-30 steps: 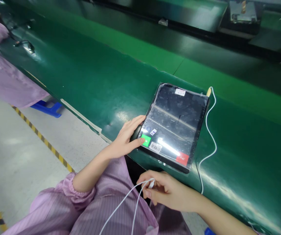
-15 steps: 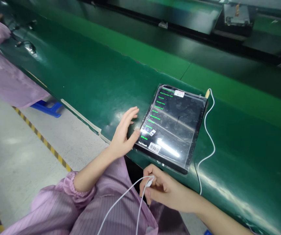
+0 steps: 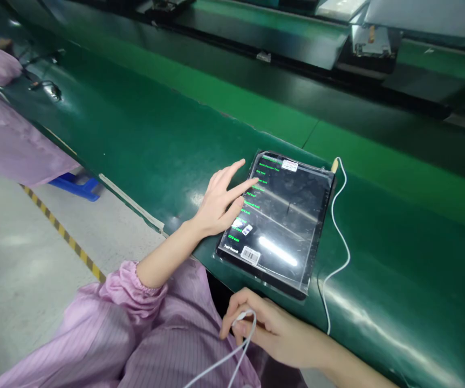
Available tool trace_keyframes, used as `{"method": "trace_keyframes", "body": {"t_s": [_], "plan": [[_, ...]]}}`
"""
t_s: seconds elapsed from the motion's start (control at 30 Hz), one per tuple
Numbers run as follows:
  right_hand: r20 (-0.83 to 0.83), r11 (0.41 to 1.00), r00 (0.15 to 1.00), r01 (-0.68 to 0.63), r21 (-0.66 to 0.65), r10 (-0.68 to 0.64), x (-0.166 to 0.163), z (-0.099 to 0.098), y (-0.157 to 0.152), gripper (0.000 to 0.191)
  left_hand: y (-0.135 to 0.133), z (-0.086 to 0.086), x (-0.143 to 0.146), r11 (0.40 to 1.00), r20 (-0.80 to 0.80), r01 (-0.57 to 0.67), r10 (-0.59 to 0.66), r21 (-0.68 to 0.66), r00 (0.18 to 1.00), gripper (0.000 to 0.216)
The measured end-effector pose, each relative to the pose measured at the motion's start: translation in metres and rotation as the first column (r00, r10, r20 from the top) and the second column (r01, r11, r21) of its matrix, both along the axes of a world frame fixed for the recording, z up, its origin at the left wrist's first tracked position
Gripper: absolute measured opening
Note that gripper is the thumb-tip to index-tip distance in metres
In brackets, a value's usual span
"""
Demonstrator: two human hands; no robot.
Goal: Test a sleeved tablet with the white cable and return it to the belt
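A black tablet [image 3: 287, 215] in a clear plastic sleeve lies on the green conveyor belt [image 3: 143, 129], its screen showing a column of green text lines. My left hand [image 3: 220, 199] is spread open over the tablet's left edge, the index fingertip touching the screen near the upper lines. My right hand [image 3: 262, 326] sits below the belt's near edge, fingers pinched on a white cable [image 3: 232, 361] that loops down over my lap. A second white cable [image 3: 337, 237] is plugged into the tablet's top right corner and trails down the belt.
A person in a pink gown [image 3: 9, 134] is at the far left, beside a blue stool [image 3: 74, 186]. Black wires [image 3: 42, 81] lie on the belt near them. Yellow-black floor tape [image 3: 60, 231] runs along the grey floor. Machinery [image 3: 374, 37] stands behind the belt.
The screen's green and red buttons gave way to a list of green text. My left hand moved from the tablet's lower left corner up the screen's left side; the right hand kept its cable.
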State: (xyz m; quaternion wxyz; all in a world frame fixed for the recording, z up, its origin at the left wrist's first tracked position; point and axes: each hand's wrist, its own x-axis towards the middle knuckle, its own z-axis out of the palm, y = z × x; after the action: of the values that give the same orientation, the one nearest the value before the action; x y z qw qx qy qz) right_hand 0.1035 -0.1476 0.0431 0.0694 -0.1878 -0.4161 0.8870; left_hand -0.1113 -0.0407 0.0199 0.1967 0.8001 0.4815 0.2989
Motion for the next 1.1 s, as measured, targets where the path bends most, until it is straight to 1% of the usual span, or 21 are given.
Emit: {"method": "trace_keyframes", "body": {"t_s": [0.07, 0.23, 0.37, 0.43, 0.53, 0.57, 0.6, 0.63, 0.7, 0.77, 0.8, 0.87, 0.93, 1.0, 1.1], "plan": [[0.005, 1.000, 1.000, -0.001, -0.020, 0.001, 0.001, -0.001, -0.001, 0.034, -0.001, -0.003, -0.001, 1.000, -0.009, 0.010, -0.010, -0.022, 1.000, 0.052], [0.013, 0.996, 0.999, 0.033, -0.077, -0.032, 0.002, -0.007, -0.008, 0.035, -0.002, -0.007, 0.000, 0.996, -0.070, -0.038, 0.032, -0.082, 0.997, 0.055], [0.011, 0.995, 1.000, 0.030, -0.100, -0.029, 0.000, -0.008, -0.007, 0.036, -0.003, -0.005, 0.000, 0.998, -0.018, -0.043, 0.042, -0.051, 0.999, 0.059], [-0.013, 0.998, 0.999, 0.029, -0.054, -0.030, 0.000, -0.006, -0.003, 0.034, -0.002, -0.004, -0.002, 0.999, 0.026, -0.034, 0.035, -0.030, 0.999, 0.060], [-0.025, 0.996, 0.999, 0.034, 0.084, -0.032, 0.001, -0.005, 0.002, 0.033, -0.002, -0.003, -0.005, 0.999, 0.062, -0.010, 0.012, -0.034, 0.998, 0.057], [-0.024, 0.994, 0.999, 0.033, 0.104, -0.031, 0.001, -0.005, 0.002, 0.032, -0.002, -0.002, -0.005, 0.999, 0.067, 0.001, 0.002, -0.041, 0.998, 0.056], [-0.028, 0.996, 0.999, 0.033, 0.088, -0.030, 0.001, -0.007, 0.001, 0.031, -0.001, -0.002, -0.006, 0.999, 0.071, 0.012, -0.008, -0.048, 0.997, 0.056], [-0.039, 0.999, 0.999, 0.036, 0.041, -0.034, 0.002, -0.008, 0.000, 0.030, -0.001, -0.002, -0.006, 0.998, 0.075, 0.024, -0.020, -0.052, 0.997, 0.055], [-0.068, 0.995, 0.997, 0.039, -0.091, -0.046, 0.002, -0.011, -0.004, 0.031, -0.001, -0.001, -0.006, 0.997, 0.080, 0.038, -0.033, -0.062, 0.996, 0.055], [-0.092, 0.978, 0.993, 0.050, -0.204, -0.070, 0.001, -0.014, -0.006, 0.035, 0.000, -0.001, -0.006, 0.996, 0.075, 0.036, -0.030, -0.076, 0.997, 0.055], [-0.100, 0.971, 0.992, 0.054, -0.231, -0.078, 0.001, -0.014, -0.007, 0.038, 0.000, -0.001, -0.006, 0.996, 0.071, 0.033, -0.027, -0.084, 0.997, 0.055], [-0.115, 0.969, 0.990, 0.050, -0.243, -0.080, 0.001, -0.012, -0.005, 0.045, 0.001, -0.001, -0.006, 0.994, 0.067, 0.026, -0.020, -0.103, 0.998, 0.056], [-0.119, 0.974, 0.990, 0.044, -0.221, -0.072, 0.001, -0.010, -0.002, 0.048, 0.002, -0.001, -0.006, 0.993, 0.063, 0.026, -0.019, -0.116, 0.998, 0.056], [-0.116, 0.981, 0.991, 0.043, -0.187, -0.065, 0.002, -0.008, 0.001, 0.045, 0.002, -0.001, -0.006, 0.991, 0.057, 0.029, -0.021, -0.130, 0.998, 0.056], [-0.117, 0.989, 0.991, 0.048, -0.140, -0.064, 0.003, -0.007, 0.003, 0.036, 0.003, 0.000, -0.006, 0.983, 0.069, 0.065, -0.054, -0.171, 0.996, 0.060]]}}
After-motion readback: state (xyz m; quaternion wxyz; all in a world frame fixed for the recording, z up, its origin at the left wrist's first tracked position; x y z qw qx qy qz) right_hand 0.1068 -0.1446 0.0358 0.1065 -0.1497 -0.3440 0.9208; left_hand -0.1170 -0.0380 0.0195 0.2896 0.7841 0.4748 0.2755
